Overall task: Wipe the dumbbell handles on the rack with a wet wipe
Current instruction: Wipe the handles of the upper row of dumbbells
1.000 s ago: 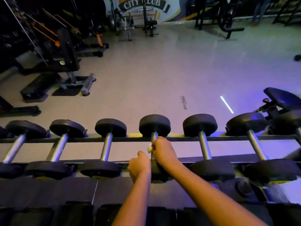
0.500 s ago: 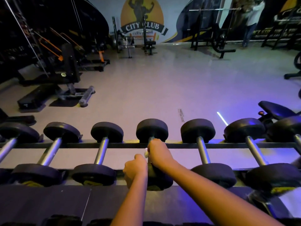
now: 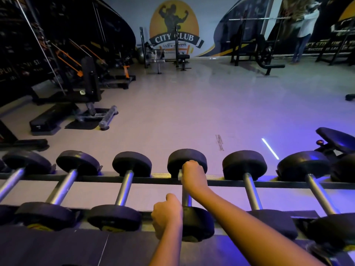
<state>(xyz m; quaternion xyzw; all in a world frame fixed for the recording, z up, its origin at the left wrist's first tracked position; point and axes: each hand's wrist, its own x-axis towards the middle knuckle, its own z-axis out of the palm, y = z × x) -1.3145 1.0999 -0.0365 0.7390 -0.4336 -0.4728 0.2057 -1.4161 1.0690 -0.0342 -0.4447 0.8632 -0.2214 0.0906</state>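
With right hand (image 3: 193, 177) clamped round wet wipe (image 3: 180, 174), drag 1 twisting stroke down bare handle (image 3: 186, 200) below fingers (image 3: 189, 165), toward fisted left hand (image 3: 167, 214) (contents unclear).

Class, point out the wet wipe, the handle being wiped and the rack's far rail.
wet wipe (image 3: 180, 174): head view, white corner.
handle (image 3: 186, 200): head view, bare steel shaft.
far rail (image 3: 153, 179): head view, top face.

Black dumbbell heads (image 3: 131, 163), silver handles (image 3: 124, 189) (white wipe (image 3: 180, 174)), violet-tinged floor (image 3: 192, 112).

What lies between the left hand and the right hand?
In the head view, only a short bare stretch of the steel handle lies between the left hand and the right hand.
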